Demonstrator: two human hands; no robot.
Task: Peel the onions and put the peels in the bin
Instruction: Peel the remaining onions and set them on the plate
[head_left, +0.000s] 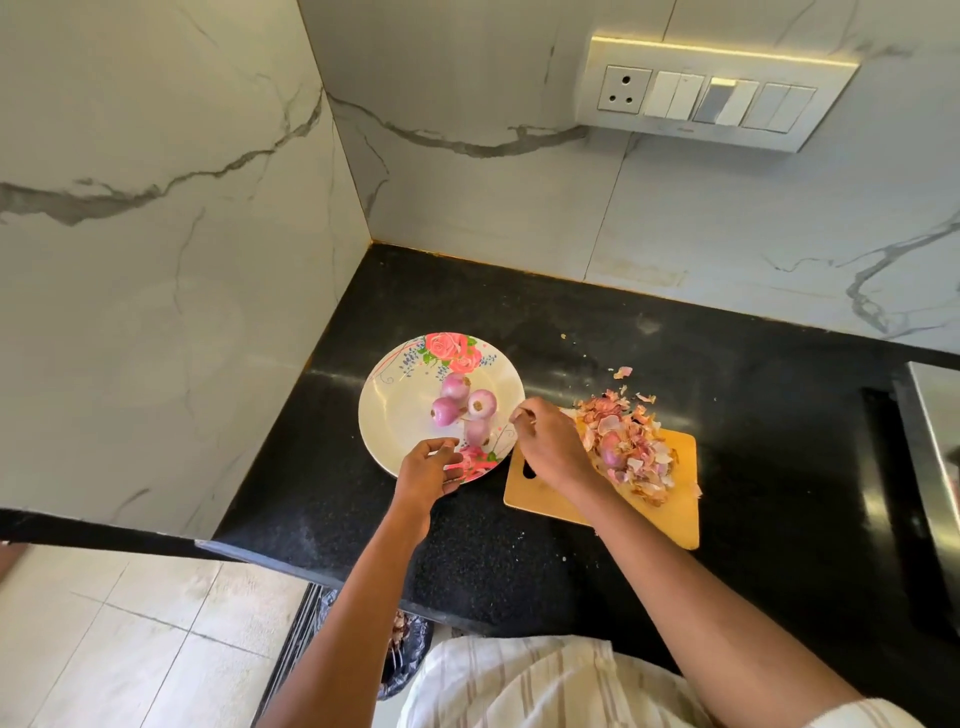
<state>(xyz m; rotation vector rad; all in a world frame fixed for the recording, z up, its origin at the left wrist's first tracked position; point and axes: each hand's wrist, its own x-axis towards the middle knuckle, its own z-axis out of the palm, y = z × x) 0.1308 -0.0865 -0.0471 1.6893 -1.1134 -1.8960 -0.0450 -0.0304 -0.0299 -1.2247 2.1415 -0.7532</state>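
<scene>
Purple peeled onions (464, 408), four of them, lie on the flowered plate (395, 415) just beyond your fingers. Your left hand (427, 470) hovers over the plate's near rim, fingers loosely curled, holding nothing. Your right hand (545, 441) reaches across the wooden board (670, 499), fingertips pinched; whether they hold a scrap, you cannot tell. Peels (631, 447) heap on the board, one onion among them. Below the table (519, 561) edge sits the bin (405, 649).
</scene>
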